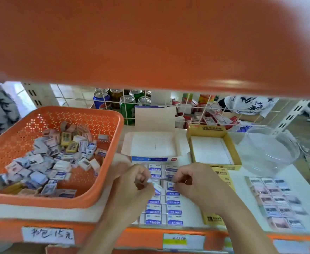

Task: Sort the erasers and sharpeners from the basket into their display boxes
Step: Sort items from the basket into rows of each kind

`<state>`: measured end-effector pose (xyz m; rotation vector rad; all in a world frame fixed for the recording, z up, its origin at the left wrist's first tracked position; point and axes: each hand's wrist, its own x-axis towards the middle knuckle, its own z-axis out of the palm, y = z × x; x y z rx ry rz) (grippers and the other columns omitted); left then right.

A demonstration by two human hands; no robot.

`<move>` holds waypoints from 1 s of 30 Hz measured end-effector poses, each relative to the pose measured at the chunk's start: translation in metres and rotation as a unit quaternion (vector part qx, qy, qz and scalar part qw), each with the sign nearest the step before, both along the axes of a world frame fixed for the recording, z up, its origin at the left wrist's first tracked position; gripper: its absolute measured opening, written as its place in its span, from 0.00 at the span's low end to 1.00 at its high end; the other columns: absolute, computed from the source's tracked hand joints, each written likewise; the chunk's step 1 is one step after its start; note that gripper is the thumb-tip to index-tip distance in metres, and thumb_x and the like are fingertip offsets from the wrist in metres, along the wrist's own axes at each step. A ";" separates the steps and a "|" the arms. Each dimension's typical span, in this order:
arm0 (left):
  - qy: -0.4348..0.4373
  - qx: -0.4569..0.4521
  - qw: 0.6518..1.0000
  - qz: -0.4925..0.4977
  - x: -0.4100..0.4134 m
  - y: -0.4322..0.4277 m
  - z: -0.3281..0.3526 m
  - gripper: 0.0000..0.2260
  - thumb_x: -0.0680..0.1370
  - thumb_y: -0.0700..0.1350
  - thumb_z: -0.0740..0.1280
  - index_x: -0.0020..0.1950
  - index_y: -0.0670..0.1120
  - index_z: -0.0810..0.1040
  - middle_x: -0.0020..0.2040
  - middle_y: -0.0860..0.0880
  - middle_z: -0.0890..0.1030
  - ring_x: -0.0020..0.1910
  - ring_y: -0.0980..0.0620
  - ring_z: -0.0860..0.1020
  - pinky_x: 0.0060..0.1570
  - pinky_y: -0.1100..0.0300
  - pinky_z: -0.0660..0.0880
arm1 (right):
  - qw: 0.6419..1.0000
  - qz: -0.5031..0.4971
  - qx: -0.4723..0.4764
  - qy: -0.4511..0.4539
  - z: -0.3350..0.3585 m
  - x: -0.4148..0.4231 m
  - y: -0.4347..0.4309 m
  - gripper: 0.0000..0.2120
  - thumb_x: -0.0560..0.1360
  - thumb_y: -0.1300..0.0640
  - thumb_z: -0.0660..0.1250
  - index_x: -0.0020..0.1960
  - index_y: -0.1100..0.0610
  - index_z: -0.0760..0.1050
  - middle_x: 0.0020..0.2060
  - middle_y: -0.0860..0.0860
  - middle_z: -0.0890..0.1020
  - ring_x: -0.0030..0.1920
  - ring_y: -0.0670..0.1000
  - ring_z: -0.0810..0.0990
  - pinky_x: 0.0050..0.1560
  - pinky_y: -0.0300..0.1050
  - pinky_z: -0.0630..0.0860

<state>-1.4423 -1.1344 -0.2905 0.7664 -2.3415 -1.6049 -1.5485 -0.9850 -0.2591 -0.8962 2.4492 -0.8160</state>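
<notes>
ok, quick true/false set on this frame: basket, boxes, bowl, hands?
1. The basket holds loose erasers. True.
2. The white box is full. False: it is empty.
3. The left hand pinches an eraser. True.
4. The bowl sits left of the basket. False: it sits at the far right, beside the yellow box.
</notes>
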 end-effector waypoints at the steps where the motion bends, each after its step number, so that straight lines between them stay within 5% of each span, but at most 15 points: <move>1: -0.006 0.000 1.000 0.007 0.000 -0.001 -0.001 0.07 0.73 0.38 0.69 0.42 0.50 0.76 0.35 0.48 0.79 0.36 0.47 0.80 0.37 0.55 0.78 | 1.000 0.005 0.004 -0.002 0.000 0.000 0.000 0.08 0.74 0.58 0.68 0.40 0.47 0.79 0.36 0.42 0.81 0.37 0.42 0.79 0.39 0.38 0.76; 6: -0.003 -0.060 0.998 0.020 0.001 -0.001 -0.002 0.05 0.75 0.41 0.69 0.45 0.51 0.76 0.38 0.51 0.79 0.37 0.59 0.77 0.34 0.70 0.73 | 1.000 0.012 0.021 0.006 0.003 -0.004 0.000 0.08 0.73 0.59 0.68 0.41 0.46 0.79 0.35 0.42 0.79 0.36 0.43 0.78 0.38 0.36 0.75; 10: -0.011 -0.077 0.997 0.027 0.002 -0.002 -0.006 0.05 0.76 0.42 0.69 0.46 0.52 0.76 0.39 0.53 0.79 0.38 0.63 0.77 0.34 0.73 0.72 | 0.999 0.021 0.045 0.021 0.001 -0.005 -0.002 0.08 0.72 0.56 0.72 0.41 0.45 0.76 0.35 0.41 0.77 0.36 0.40 0.76 0.34 0.33 0.73; 18: -0.041 -0.139 0.989 0.026 0.004 -0.005 -0.009 0.03 0.77 0.50 0.68 0.45 0.54 0.75 0.40 0.58 0.79 0.40 0.64 0.77 0.41 0.68 0.74 | 0.994 0.027 0.077 0.072 -0.001 -0.003 -0.006 0.04 0.73 0.55 0.71 0.45 0.48 0.76 0.41 0.41 0.77 0.41 0.42 0.77 0.39 0.33 0.75; 25: -0.065 -0.142 0.988 -0.015 0.002 -0.003 -0.001 0.14 0.73 0.51 0.73 0.49 0.57 0.67 0.42 0.57 0.75 0.36 0.66 0.77 0.33 0.70 0.74 | 0.994 0.023 0.079 0.074 0.002 0.000 -0.007 0.07 0.74 0.53 0.70 0.48 0.47 0.73 0.38 0.39 0.72 0.40 0.41 0.75 0.33 0.30 0.70; 30: -0.063 -0.194 0.978 -0.049 -0.002 -0.002 0.007 0.22 0.76 0.51 0.70 0.66 0.59 0.66 0.42 0.59 0.73 0.38 0.62 0.77 0.36 0.67 0.76 | 0.995 0.005 0.078 0.060 0.004 0.001 -0.007 0.14 0.74 0.53 0.70 0.58 0.49 0.71 0.41 0.41 0.73 0.46 0.45 0.79 0.40 0.35 0.75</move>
